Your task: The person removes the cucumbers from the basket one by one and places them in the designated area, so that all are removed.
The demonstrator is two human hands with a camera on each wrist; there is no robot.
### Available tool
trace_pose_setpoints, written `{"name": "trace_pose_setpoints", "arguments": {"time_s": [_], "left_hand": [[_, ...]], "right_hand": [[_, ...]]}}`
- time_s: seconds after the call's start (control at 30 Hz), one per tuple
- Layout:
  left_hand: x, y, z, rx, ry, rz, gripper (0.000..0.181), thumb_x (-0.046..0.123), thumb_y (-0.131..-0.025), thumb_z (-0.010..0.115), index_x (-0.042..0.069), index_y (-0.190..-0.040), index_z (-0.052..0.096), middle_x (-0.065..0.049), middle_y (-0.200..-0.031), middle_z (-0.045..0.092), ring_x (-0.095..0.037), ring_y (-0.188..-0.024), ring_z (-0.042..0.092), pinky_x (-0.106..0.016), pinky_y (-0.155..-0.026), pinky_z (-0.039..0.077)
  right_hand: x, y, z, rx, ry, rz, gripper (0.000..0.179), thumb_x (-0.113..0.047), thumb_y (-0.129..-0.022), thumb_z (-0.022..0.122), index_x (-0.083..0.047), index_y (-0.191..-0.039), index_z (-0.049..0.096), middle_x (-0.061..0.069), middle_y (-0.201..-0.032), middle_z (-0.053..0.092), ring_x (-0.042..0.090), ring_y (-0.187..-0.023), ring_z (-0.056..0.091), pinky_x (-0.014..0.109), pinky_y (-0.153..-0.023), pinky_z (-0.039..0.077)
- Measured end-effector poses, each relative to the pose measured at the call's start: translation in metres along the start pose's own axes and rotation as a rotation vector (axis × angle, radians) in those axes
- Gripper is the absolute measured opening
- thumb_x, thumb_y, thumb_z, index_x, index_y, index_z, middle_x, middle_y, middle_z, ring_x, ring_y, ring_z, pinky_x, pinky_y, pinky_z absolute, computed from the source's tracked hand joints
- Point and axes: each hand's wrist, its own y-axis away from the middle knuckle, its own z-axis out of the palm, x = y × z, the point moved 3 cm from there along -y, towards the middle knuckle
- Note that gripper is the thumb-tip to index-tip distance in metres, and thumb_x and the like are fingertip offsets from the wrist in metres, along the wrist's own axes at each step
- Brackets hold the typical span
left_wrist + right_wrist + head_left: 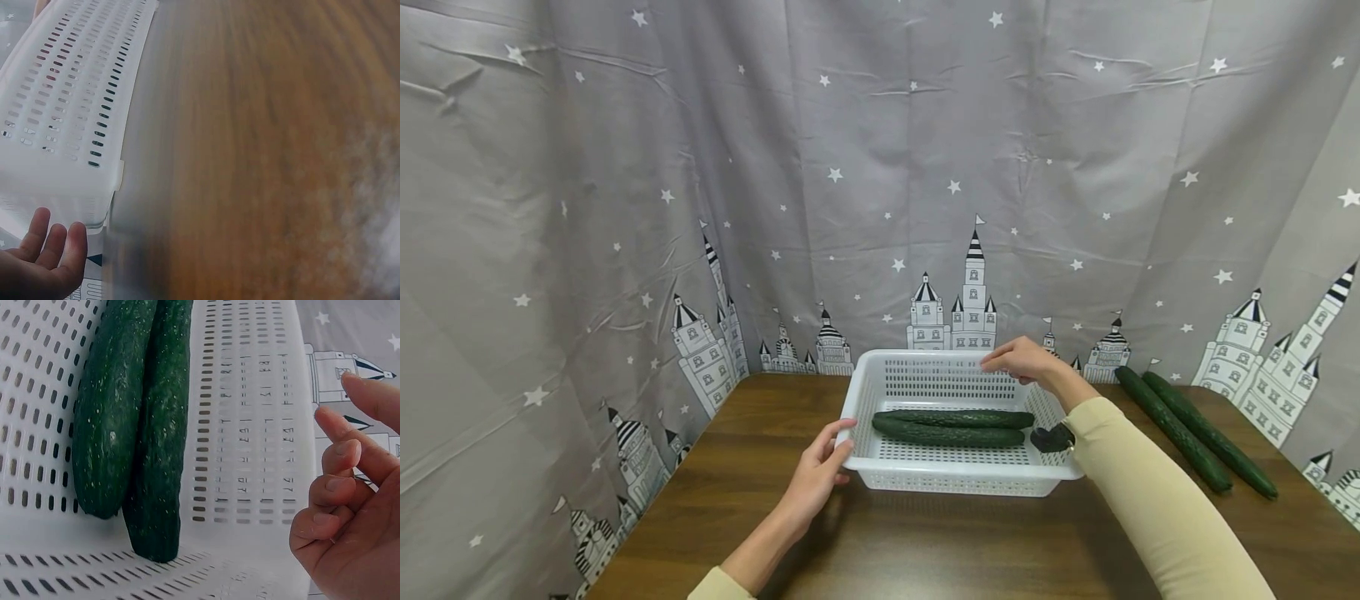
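Two inside, two outside!

Lower centre, one white, rectangular, slotted plastic basket (955, 468) holds two long, dark-green, pale-flecked cucumbers (951, 434), side by side! Two more cucumbers (1176, 431), equally dark and slender, lie at lower right on the brown wood-grain table (970, 550). The left hand (816, 471) grips the basket's left rim; the right hand (1028, 362) is by the far rim, fingers loosely bent, thumb apart, holding nothing.

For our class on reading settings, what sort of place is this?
Probably a staged tabletop corner indoors: a grey castle-print backdrop behind a wooden table, with a white basket holding two cucumbers.
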Motion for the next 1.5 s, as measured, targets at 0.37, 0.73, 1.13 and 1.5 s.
{"name": "trace_pose_setpoints", "arguments": {"time_s": [0.37,0.73,1.13,1.5], "left_hand": [[0.000,-0.001,0.000,0.004,-0.004,-0.002,0.037,0.022,-0.103,0.057,0.020,-0.140,0.054,-0.021,-0.127,0.062,-0.021,-0.096,0.061,-0.040,-0.078,0.052],[-0.001,0.000,0.000,0.003,-0.002,-0.001,0.038,0.022,-0.103,0.057,0.019,-0.141,0.053,-0.022,-0.127,0.062,-0.020,-0.095,0.061,-0.041,-0.078,0.052],[-0.001,-0.001,0.000,-0.003,-0.003,-0.004,0.038,0.023,-0.103,0.057,0.019,-0.141,0.053,-0.022,-0.130,0.061,-0.021,-0.097,0.061,-0.041,-0.079,0.052],[0.000,0.000,0.001,-0.009,-0.001,-0.010,0.038,0.025,-0.104,0.056,0.020,-0.141,0.052,-0.023,-0.134,0.058,-0.023,-0.100,0.061,-0.041,-0.081,0.052]], "right_hand": [[0.009,-0.012,0.012,0.006,-0.020,0.038,0.044,-0.027,-0.091,0.074,-0.006,-0.129,0.068,0.009,-0.106,0.065,0.007,-0.050,0.029,0.024,-0.051,0.031],[0.020,-0.026,0.026,0.002,0.016,0.050,0.039,-0.027,-0.089,0.075,-0.008,-0.123,0.072,0.001,-0.096,0.070,0.006,-0.046,0.023,0.026,-0.048,0.029],[0.031,-0.030,0.032,-0.047,0.107,0.012,0.040,-0.030,-0.088,0.074,-0.009,-0.122,0.073,0.015,-0.134,0.065,0.007,-0.046,0.019,0.024,-0.046,0.026],[0.038,-0.028,0.040,-0.090,0.138,0.083,0.041,-0.034,-0.088,0.074,-0.013,-0.123,0.073,0.012,-0.126,0.064,0.019,-0.086,0.048,0.029,-0.060,0.031]]}}
